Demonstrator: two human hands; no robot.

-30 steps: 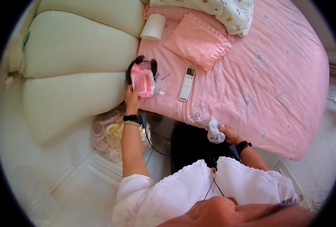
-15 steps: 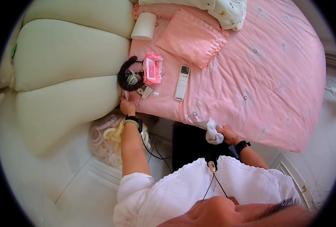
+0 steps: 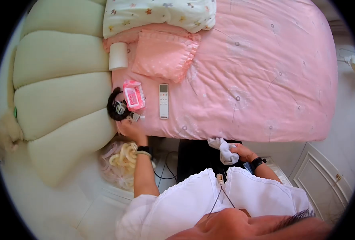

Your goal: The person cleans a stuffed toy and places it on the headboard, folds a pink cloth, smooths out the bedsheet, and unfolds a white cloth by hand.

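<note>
"White cloth (image 3: 228, 155): where is it?"

"Grasped in my right hand (image 3: 244, 153), fingers closed around it, near side of the bed (image 3: 265, 116). Loose end points toward the pink sheet."

"And your left hand (image 3: 132, 132)?"

"At the bed's near edge, by the headboard (image 3: 65, 94). Motion blur; I cannot tell whether those fingers grip anything. Card tag (image 3: 135, 117) just beyond them."

"Nearby?"

"Dark fuzzy band (image 3: 114, 110) next to the headboard, pink wipes pack (image 3: 134, 96) just beside it. Remote (image 3: 164, 101) lies right of the pack, buttons up. Farther off: white roll (image 3: 118, 56), frilled pink pillow (image 3: 161, 56), patterned bedding (image 3: 153, 15)."

"Below?"

"Pale and yellow coils (image 3: 123, 160), under my left hand's side, beyond the bed edge."
</note>
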